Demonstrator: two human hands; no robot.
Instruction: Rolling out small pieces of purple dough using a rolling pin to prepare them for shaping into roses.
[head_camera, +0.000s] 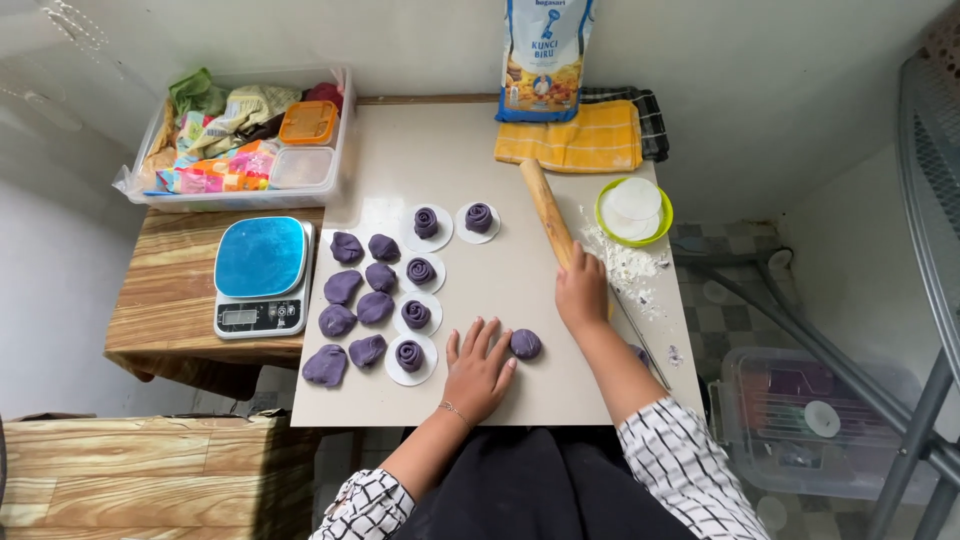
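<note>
Left hand (478, 372) flat on board, fingers spread, steadying – purple dough ball (525, 343) touching at its 2 o'clock; right hand (582, 290) wrapped round rolling pin (548, 213) – pin angled toward 11 o'clock, ready for flattening

My left hand (478, 372), at 6 o'clock in the view, is bare of rings, with a thin chain bracelet (452, 410) around the wrist. My right hand (583, 291), toward 4 o'clock from centre, wears nothing. Both forearms are uncovered up to the sleeves (680, 462), which are white with a thin black windowpane check. At the lower edge, my lap is covered by plain black cloth (520, 495).
</note>
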